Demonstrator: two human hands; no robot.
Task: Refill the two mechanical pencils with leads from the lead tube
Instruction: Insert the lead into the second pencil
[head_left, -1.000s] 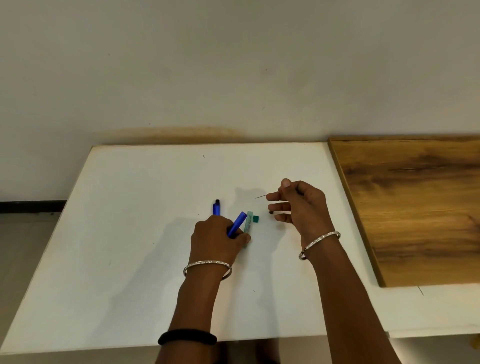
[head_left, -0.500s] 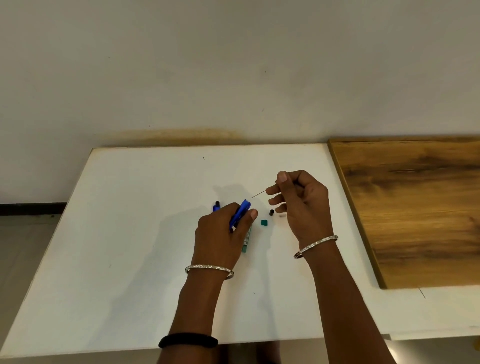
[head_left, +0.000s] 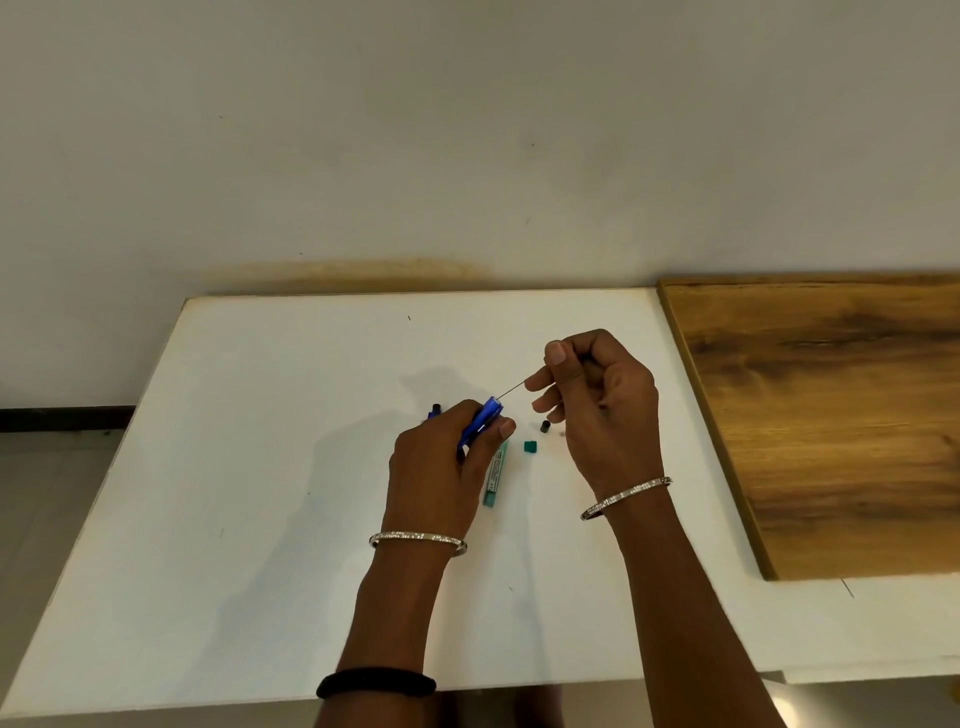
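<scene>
The left hand (head_left: 441, 462) is curled round a blue mechanical pencil (head_left: 482, 422), holding it tilted above the white bench (head_left: 260, 467). The right hand (head_left: 597, 410) pinches a thin lead (head_left: 515, 388) whose free tip meets the pencil's upper end. The green lead tube (head_left: 496, 475) lies on the bench between the hands, its green cap (head_left: 530, 447) and a small black cap (head_left: 545, 426) beside it. The second pencil (head_left: 435, 409) shows just behind the left hand.

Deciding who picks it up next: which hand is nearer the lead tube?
Left. The left hand, holding a pencil, is right beside the lead tube; the right hand is farther to its right, pinching a lead.
</scene>
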